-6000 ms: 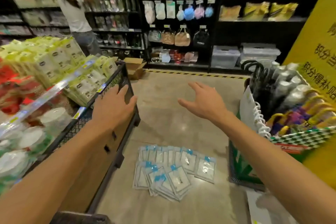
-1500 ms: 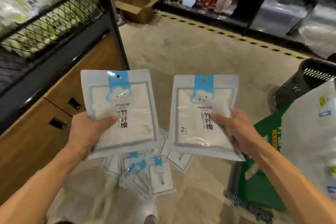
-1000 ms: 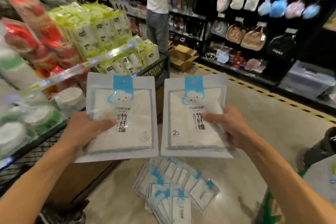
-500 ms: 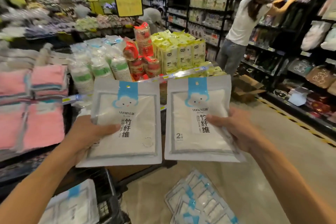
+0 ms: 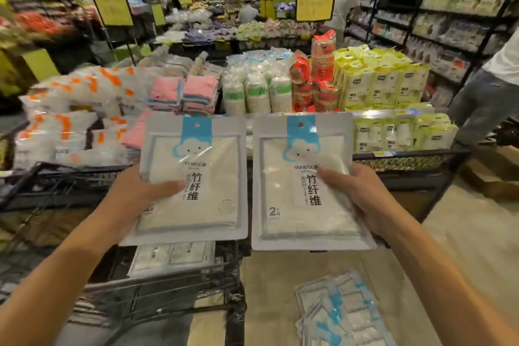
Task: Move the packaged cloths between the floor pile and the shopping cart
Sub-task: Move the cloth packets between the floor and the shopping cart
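Observation:
My left hand point(image 5: 134, 199) grips a white packaged cloth point(image 5: 202, 191) with a blue cloud header, thumb across its front. My right hand point(image 5: 362, 196) holds a second, matching packaged cloth point(image 5: 295, 205) beside it. Both packs are upright at chest height. The left pack hangs over the black wire shopping cart point(image 5: 174, 292), which holds more packaged cloths point(image 5: 171, 257) inside. The floor pile point(image 5: 342, 314) of the same packs lies at the lower right, beside the cart.
A black display bin point(image 5: 407, 160) stands just ahead, stacked with yellow tissue packs point(image 5: 382, 84), paper cups point(image 5: 255, 87) and pink towels point(image 5: 182, 93). A person point(image 5: 488, 93) stands at the right near shelves. A cardboard box point(image 5: 494, 177) sits on the floor at right.
I picked two packs off the floor pile, rose and turned left with them. The cart has come into view below the left pack; the pile has slid to the lower right.

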`<action>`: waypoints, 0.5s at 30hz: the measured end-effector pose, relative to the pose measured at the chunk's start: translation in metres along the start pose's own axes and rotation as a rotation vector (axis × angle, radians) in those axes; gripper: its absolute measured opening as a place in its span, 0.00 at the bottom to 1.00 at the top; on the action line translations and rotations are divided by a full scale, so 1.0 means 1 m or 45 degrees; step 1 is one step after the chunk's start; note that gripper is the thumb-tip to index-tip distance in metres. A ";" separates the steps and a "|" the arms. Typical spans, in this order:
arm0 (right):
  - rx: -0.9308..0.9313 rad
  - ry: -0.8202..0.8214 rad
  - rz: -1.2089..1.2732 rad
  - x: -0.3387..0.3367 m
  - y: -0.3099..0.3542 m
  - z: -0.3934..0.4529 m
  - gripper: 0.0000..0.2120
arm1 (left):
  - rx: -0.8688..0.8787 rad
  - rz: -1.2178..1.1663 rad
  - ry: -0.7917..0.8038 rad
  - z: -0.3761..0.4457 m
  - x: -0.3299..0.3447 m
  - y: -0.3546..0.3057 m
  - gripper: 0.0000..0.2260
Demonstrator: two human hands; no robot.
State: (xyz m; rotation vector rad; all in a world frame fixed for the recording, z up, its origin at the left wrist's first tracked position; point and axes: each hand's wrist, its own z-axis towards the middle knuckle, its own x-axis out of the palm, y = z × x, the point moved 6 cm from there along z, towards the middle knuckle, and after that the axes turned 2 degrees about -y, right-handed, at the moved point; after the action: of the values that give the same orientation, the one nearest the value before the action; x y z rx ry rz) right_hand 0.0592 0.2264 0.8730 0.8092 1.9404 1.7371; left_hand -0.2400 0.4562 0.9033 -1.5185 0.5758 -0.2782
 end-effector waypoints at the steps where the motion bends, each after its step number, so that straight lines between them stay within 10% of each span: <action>1: 0.016 0.021 0.022 0.008 -0.001 -0.004 0.12 | -0.018 -0.006 -0.033 -0.009 -0.010 0.001 0.23; 8: 0.095 0.147 0.067 0.065 -0.011 -0.021 0.12 | -0.147 0.052 -0.295 -0.059 -0.088 0.021 0.10; 15: 0.113 0.274 0.041 0.142 -0.019 -0.024 0.14 | -0.213 -0.093 -0.390 -0.084 -0.160 0.039 0.18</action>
State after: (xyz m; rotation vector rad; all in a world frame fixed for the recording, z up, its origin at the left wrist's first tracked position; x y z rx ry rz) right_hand -0.0652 0.3011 0.8682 0.7118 2.1685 1.8341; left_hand -0.4244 0.4688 0.8976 -1.7063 0.3062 -0.0506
